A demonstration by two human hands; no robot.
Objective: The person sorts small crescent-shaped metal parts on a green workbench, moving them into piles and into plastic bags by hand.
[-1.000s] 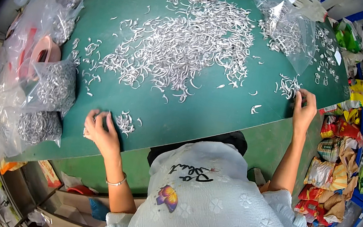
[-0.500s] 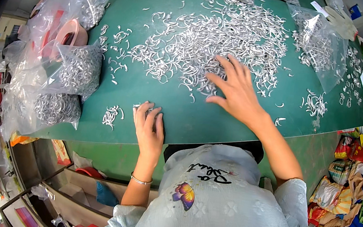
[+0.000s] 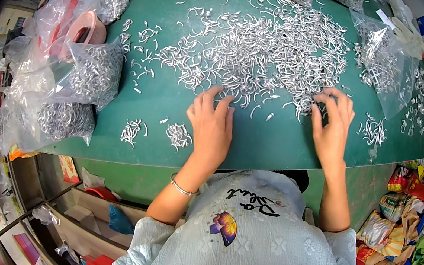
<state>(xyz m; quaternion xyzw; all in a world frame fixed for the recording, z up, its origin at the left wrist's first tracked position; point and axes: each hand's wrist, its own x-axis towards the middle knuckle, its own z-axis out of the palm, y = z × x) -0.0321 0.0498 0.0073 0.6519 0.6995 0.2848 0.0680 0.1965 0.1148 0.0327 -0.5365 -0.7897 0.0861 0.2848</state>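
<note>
A wide heap of small curved silver metal pieces [image 3: 267, 53] lies on the green tabletop [image 3: 270, 146]. My left hand [image 3: 212, 124] is at the heap's near edge, its fingers apart and touching or just over the pieces. At the heap's near right edge, my right hand [image 3: 333, 123] has bent fingers with the thumb apart from them; I see nothing held in it. Left of my left hand sit two small clusters of pieces, one close by [image 3: 178, 136] and one farther left [image 3: 133, 132]. A third cluster [image 3: 373, 130] lies right of my right hand.
Clear plastic bags full of silver pieces [image 3: 94, 74] stand along the left side, beside a pink plastic container [image 3: 89, 27]. Another clear bag [image 3: 384, 59] lies at the right, with loose rings [image 3: 415, 111] beyond it. Colourful packages [image 3: 381, 232] line the shelf at right.
My left hand has moved forward and right to the heap, uncovering a small cluster where it was. My right hand has drawn back off the heap and shifted right.
</note>
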